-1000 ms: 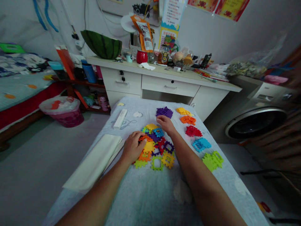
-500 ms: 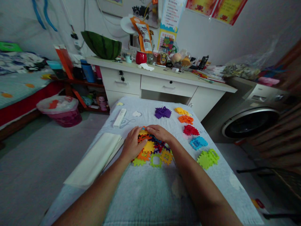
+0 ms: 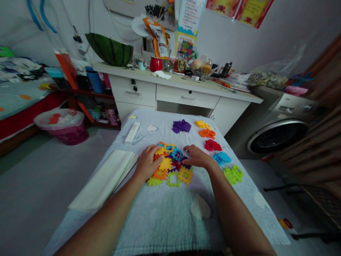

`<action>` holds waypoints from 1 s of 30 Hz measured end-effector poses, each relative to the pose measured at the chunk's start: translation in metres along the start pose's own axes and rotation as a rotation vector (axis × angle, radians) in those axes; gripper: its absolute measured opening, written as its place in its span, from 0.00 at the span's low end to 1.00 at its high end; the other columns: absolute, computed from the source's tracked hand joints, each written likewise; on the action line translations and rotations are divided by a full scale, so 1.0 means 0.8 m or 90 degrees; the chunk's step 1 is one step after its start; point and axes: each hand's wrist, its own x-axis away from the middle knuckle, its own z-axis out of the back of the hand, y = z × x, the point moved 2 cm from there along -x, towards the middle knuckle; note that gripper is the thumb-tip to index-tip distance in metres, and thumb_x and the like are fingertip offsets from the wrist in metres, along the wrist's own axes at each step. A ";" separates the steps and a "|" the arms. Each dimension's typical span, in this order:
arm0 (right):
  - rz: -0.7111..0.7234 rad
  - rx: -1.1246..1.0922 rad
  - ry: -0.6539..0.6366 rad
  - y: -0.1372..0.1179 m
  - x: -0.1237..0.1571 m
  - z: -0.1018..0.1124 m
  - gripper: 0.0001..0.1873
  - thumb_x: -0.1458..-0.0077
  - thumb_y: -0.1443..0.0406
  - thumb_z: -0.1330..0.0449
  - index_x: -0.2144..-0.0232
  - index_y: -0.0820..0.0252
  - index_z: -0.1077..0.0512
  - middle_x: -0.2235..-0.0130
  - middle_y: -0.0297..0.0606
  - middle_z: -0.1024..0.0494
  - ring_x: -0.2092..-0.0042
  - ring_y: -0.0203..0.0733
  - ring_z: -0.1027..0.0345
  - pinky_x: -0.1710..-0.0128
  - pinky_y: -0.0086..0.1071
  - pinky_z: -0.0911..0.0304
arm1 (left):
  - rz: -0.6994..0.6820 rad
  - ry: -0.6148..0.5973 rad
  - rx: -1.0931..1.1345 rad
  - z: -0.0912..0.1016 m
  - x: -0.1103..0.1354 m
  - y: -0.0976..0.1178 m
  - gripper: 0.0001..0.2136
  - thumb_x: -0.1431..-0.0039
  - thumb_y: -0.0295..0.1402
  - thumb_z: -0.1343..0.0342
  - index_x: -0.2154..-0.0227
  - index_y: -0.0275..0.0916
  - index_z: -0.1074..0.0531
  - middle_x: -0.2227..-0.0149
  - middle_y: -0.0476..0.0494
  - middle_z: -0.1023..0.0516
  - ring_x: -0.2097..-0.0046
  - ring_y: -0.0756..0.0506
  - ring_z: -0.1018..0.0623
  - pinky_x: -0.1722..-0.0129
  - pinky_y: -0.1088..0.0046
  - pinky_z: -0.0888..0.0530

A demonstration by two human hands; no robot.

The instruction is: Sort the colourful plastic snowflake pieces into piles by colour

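A mixed heap of notched plastic building tiles [image 3: 165, 164], in yellow, orange, blue, purple, red and green, lies on the cloth-covered table. My left hand [image 3: 147, 163] rests against the heap's left side, fingers apart and thumb over an orange and yellow part. At the right edge, my right hand [image 3: 197, 156] is open, its curved fingers spread beside the purple and blue tiles; its fingertips seem to touch a purple one. Single-colour groups lie farther off: purple tiles [image 3: 181, 126], yellow tiles [image 3: 203, 124], orange tiles [image 3: 207, 133], red tiles [image 3: 212, 145], blue tiles [image 3: 222, 158] and green tiles [image 3: 233, 174].
To the left on the table are a white narrow box [image 3: 132, 133] and a folded cream cloth [image 3: 106, 179]. A white desk [image 3: 170, 76] stands beyond, crowded with things. A washing machine [image 3: 277, 121] is at the right, a pink bin [image 3: 62, 126] at the left.
My right hand has drawn back to the right from the heap's top, uncovering blue and yellow tiles. My left hand stays at the left side. The view has shifted slightly.
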 end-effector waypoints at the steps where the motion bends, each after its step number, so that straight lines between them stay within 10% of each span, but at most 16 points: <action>1: -0.006 0.011 -0.018 0.000 0.004 -0.002 0.33 0.54 0.57 0.31 0.47 0.63 0.30 0.53 0.48 0.27 0.55 0.46 0.31 0.54 0.36 0.38 | -0.001 0.003 0.001 0.000 0.000 0.001 0.18 0.41 0.40 0.47 0.50 0.41 0.29 0.47 0.41 0.28 0.46 0.41 0.27 0.43 0.58 0.31; 15: -0.002 -0.212 -0.006 0.019 0.006 -0.003 0.16 0.55 0.75 0.42 0.62 0.60 0.26 0.72 0.29 0.29 0.72 0.33 0.38 0.71 0.27 0.45 | -0.002 0.001 0.014 0.002 -0.001 0.003 0.17 0.41 0.39 0.48 0.50 0.41 0.29 0.47 0.41 0.28 0.47 0.41 0.27 0.43 0.58 0.31; 30: -0.045 -0.771 0.116 0.033 -0.051 -0.006 0.17 0.63 0.61 0.30 0.70 0.60 0.30 0.74 0.30 0.24 0.76 0.30 0.38 0.77 0.25 0.48 | 0.002 0.001 0.005 0.002 -0.001 0.002 0.17 0.41 0.40 0.48 0.50 0.42 0.30 0.47 0.42 0.28 0.46 0.40 0.27 0.43 0.58 0.31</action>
